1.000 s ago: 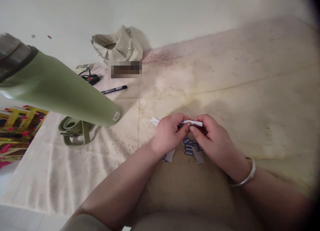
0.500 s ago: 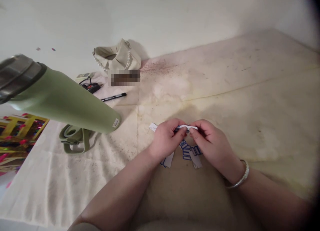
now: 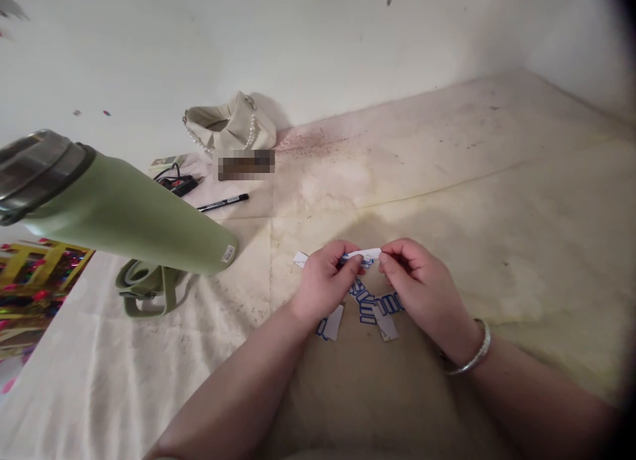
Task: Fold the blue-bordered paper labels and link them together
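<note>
Between my two hands is a small white paper strip [image 3: 368,253] with blue markings along its lower edge. My left hand [image 3: 325,278] is closed, its thumb and fingers pinching the strip's left part. Thumb and forefinger of my right hand [image 3: 422,281] pinch together at the strip's right end; a bracelet [image 3: 477,354] circles that wrist. Below the hands lie several blue-outlined paper pieces [image 3: 366,306], partly overlapped by a white slip [image 3: 385,323]. Another white slip [image 3: 332,322] rests under my left wrist, and one more [image 3: 300,259] shows beyond that hand.
A tall green bottle [image 3: 129,208] stands at the left, with a green lid [image 3: 144,289] with a loop beside it. Farther back are a black pen [image 3: 226,202], a black corded item [image 3: 179,183] and a cream handbag [image 3: 228,125] with a pearl strap. A cream cloth [image 3: 199,354] covers the table.
My right thumb and fingers have shifted from overlapping the strip to its right end, so more blue markings show. The whole view has moved slightly.
</note>
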Demonstrator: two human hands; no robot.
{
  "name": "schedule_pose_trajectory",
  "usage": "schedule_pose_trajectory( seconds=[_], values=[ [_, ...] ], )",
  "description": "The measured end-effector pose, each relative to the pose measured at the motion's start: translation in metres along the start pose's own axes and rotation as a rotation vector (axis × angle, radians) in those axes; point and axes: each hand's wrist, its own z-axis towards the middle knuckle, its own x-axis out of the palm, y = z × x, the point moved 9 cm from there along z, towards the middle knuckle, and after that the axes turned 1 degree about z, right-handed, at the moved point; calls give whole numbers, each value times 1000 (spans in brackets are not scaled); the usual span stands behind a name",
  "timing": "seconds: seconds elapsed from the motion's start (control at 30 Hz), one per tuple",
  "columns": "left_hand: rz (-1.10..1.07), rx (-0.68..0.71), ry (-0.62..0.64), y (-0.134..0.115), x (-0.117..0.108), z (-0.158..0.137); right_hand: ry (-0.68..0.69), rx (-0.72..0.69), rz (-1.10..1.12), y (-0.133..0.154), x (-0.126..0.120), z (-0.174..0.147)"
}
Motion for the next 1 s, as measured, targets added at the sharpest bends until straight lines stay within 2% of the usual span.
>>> schedule_pose_trajectory(
  seconds=[0.27,0.57,0.77,0.9,1.0],
  values=[
    [-50,-14,4,3,1,-1,-28,23,120,-4,-2,-1],
    [-38,6,16,2,2,0,-1,-15,6,3,0,-1],
    [-79,-14,37,6,4,0,-96,-10,47,0,-11,-1],
    [-233,-67,38,7,4,0,-195,-45,121,-2,-20,-2],
    [-497,-166,10,11,2,1,-225,-72,164,-2,-24,-3]
  ],
)
